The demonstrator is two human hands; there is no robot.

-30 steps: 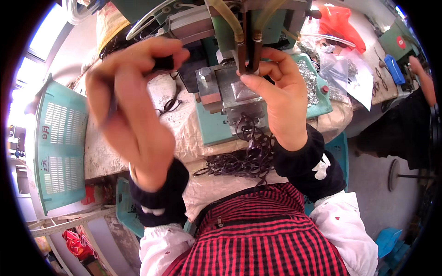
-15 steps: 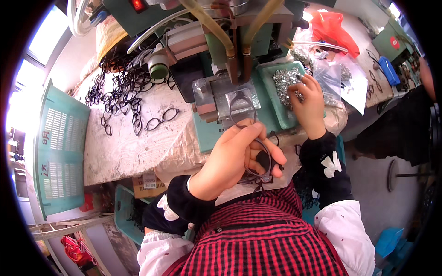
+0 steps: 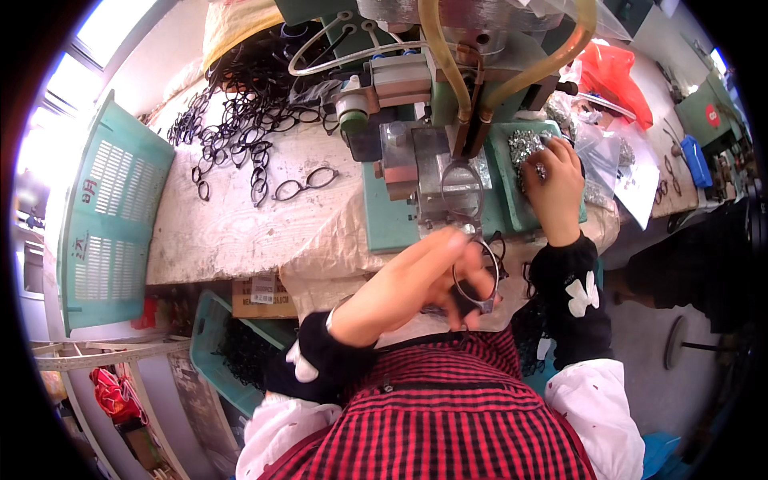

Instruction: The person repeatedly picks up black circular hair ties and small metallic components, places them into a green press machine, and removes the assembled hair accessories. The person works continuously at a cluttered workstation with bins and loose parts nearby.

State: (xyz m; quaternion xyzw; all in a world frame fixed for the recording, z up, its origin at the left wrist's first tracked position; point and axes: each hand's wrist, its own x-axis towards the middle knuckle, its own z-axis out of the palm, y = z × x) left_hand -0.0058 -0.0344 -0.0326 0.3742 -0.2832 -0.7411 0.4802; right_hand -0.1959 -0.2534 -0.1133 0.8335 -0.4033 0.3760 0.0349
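Observation:
My left hand (image 3: 428, 268) is closed on a dark eyeglass frame (image 3: 497, 280), its fingers partly blurred around the middle of it. One rim of the frame reaches up over the metal block (image 3: 432, 210) of a bench machine, below two copper-coloured prongs (image 3: 472, 132). The other rim hangs beside my fingers. My right hand (image 3: 558, 192) is over a green tray (image 3: 522, 222), its fingers bent and their tips among small shiny metal parts (image 3: 524, 146). Whether a part is pinched between those fingertips is hidden.
Many dark eyeglass frames (image 3: 240, 132) lie heaped at the left of the bench, with one pair (image 3: 306, 184) apart. A green basket (image 3: 112, 216) stands at the left edge. Beyond the tray are plastic bags and a red bag (image 3: 614, 80). A dark-clothed person (image 3: 688, 268) is at right.
The view has shifted, so the bench and machine appear further right. My left hand still holds the eyeglass frame, its fingers now blurred. My right hand stays at the tray, its fingers more curled.

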